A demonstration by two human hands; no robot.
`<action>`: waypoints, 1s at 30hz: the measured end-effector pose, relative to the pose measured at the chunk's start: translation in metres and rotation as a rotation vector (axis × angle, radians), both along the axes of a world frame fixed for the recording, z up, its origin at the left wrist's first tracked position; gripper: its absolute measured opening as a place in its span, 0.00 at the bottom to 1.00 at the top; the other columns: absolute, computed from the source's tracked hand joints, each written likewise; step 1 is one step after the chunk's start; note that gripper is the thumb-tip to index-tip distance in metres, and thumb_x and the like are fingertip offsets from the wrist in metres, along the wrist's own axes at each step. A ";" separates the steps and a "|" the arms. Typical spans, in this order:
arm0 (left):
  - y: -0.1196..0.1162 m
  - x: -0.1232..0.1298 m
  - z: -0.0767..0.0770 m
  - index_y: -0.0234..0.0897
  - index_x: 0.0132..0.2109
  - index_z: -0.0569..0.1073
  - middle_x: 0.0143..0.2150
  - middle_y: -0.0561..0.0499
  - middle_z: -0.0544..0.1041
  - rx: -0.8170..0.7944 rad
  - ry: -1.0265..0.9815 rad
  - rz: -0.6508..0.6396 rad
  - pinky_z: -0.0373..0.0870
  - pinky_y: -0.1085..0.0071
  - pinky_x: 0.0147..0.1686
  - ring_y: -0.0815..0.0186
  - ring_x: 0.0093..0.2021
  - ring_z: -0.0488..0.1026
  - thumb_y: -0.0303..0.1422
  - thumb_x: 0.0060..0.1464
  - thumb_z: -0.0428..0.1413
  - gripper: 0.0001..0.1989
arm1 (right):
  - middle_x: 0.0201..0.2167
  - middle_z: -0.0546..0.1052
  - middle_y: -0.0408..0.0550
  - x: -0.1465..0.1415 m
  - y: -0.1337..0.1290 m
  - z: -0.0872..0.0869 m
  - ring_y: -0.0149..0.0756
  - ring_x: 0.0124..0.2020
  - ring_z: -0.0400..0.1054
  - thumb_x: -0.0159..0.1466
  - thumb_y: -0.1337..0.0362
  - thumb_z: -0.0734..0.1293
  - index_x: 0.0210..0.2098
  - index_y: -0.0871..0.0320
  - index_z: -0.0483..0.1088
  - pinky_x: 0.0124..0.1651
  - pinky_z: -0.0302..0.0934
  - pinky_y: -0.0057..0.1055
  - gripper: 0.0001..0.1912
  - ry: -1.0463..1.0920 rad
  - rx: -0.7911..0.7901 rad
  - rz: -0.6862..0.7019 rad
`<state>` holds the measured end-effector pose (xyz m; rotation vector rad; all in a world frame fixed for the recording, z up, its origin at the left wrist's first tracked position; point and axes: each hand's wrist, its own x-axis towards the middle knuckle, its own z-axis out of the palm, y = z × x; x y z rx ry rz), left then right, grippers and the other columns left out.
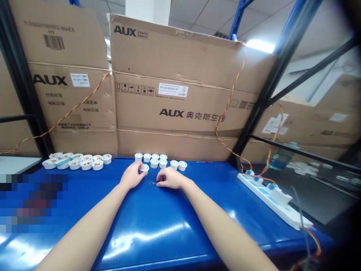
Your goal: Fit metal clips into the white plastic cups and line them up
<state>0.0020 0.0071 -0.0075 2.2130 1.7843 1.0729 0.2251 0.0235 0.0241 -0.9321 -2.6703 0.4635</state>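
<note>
My left hand (133,175) is closed around a small white round cup (144,168) near the back of the blue table. To its right, my right hand (169,178) has thumb and index finger pinched on a small dark metal piece (152,183), which lies low over the table surface. Behind both hands stand several white lidded cups (155,162) in short rows. Further left is a group of several open white cups (86,164) with brownish contents, and a teal tool (64,162) rests across some of them.
Cardboard panels (175,75) wall off the back of the blue table (146,233). A white power strip (270,199) with plugs lies at the right, beside a black rack post. Red-yellow wires (222,141) hang down there. A blurred-out patch covers the left side.
</note>
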 end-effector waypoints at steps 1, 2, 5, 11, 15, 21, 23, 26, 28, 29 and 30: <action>0.000 0.000 0.000 0.40 0.34 0.64 0.37 0.51 0.73 -0.006 -0.003 -0.003 0.64 0.69 0.36 0.61 0.37 0.71 0.34 0.50 0.56 0.07 | 0.31 0.77 0.44 -0.001 0.000 -0.001 0.32 0.30 0.69 0.55 0.59 0.70 0.33 0.56 0.76 0.32 0.58 0.26 0.09 0.006 0.004 -0.009; 0.000 0.000 0.000 0.40 0.33 0.64 0.36 0.51 0.73 -0.009 -0.005 -0.005 0.64 0.69 0.35 0.61 0.37 0.71 0.34 0.50 0.56 0.07 | 0.31 0.77 0.44 -0.001 0.000 -0.002 0.32 0.30 0.69 0.55 0.59 0.70 0.34 0.56 0.77 0.31 0.58 0.26 0.09 0.009 0.004 -0.012; 0.001 0.000 -0.001 0.40 0.33 0.63 0.36 0.52 0.73 -0.002 -0.002 -0.010 0.63 0.70 0.34 0.62 0.36 0.71 0.34 0.50 0.56 0.08 | 0.31 0.77 0.44 -0.003 0.001 -0.005 0.31 0.29 0.68 0.55 0.59 0.70 0.35 0.56 0.77 0.31 0.58 0.25 0.10 0.014 -0.007 -0.004; 0.002 0.000 -0.002 0.41 0.32 0.63 0.36 0.52 0.73 0.011 0.003 -0.011 0.62 0.70 0.32 0.63 0.34 0.70 0.35 0.50 0.56 0.08 | 0.30 0.77 0.44 -0.006 0.000 -0.007 0.31 0.29 0.68 0.55 0.61 0.70 0.35 0.57 0.77 0.31 0.58 0.25 0.09 0.042 -0.048 -0.014; 0.002 0.000 -0.002 0.41 0.32 0.63 0.36 0.52 0.73 -0.004 -0.001 -0.008 0.62 0.70 0.33 0.62 0.35 0.71 0.35 0.49 0.56 0.08 | 0.30 0.78 0.43 -0.006 0.003 -0.010 0.31 0.28 0.68 0.56 0.65 0.68 0.34 0.57 0.76 0.30 0.57 0.25 0.07 0.044 -0.056 -0.019; 0.001 0.000 -0.002 0.41 0.33 0.64 0.36 0.51 0.73 -0.010 -0.001 -0.006 0.64 0.69 0.34 0.62 0.35 0.71 0.35 0.49 0.56 0.08 | 0.31 0.78 0.44 -0.002 0.009 -0.015 0.32 0.30 0.69 0.58 0.67 0.65 0.33 0.57 0.76 0.34 0.59 0.26 0.07 0.051 -0.049 -0.030; 0.001 0.000 -0.002 0.41 0.34 0.64 0.36 0.52 0.73 -0.016 0.001 -0.013 0.64 0.69 0.35 0.61 0.36 0.71 0.36 0.50 0.56 0.08 | 0.32 0.78 0.45 0.000 0.011 -0.016 0.33 0.31 0.69 0.59 0.66 0.65 0.33 0.58 0.75 0.35 0.59 0.26 0.07 0.042 -0.033 -0.037; -0.001 0.000 0.000 0.41 0.38 0.65 0.41 0.50 0.73 0.030 -0.010 -0.024 0.66 0.66 0.39 0.59 0.40 0.71 0.36 0.50 0.56 0.09 | 0.32 0.78 0.45 0.000 0.011 -0.016 0.33 0.32 0.69 0.60 0.67 0.64 0.34 0.57 0.74 0.36 0.59 0.27 0.07 0.011 0.018 -0.054; -0.004 0.001 0.004 0.41 0.42 0.66 0.45 0.48 0.72 0.108 0.009 -0.045 0.67 0.64 0.44 0.57 0.46 0.70 0.35 0.49 0.57 0.12 | 0.32 0.77 0.46 0.000 0.011 -0.017 0.33 0.32 0.69 0.61 0.67 0.63 0.33 0.57 0.74 0.36 0.58 0.27 0.07 -0.011 0.055 -0.073; -0.005 0.003 0.006 0.41 0.43 0.66 0.48 0.47 0.71 0.148 0.028 -0.063 0.66 0.62 0.46 0.56 0.49 0.68 0.35 0.49 0.57 0.13 | 0.32 0.77 0.46 0.000 0.011 -0.017 0.33 0.32 0.69 0.61 0.68 0.63 0.33 0.57 0.74 0.35 0.58 0.27 0.07 -0.020 0.071 -0.091; -0.007 0.004 0.008 0.41 0.43 0.67 0.50 0.46 0.70 0.182 0.050 -0.087 0.65 0.61 0.49 0.55 0.51 0.67 0.34 0.49 0.57 0.13 | 0.31 0.77 0.46 -0.001 0.011 -0.017 0.33 0.31 0.69 0.61 0.68 0.63 0.32 0.57 0.74 0.34 0.57 0.27 0.06 -0.028 0.086 -0.118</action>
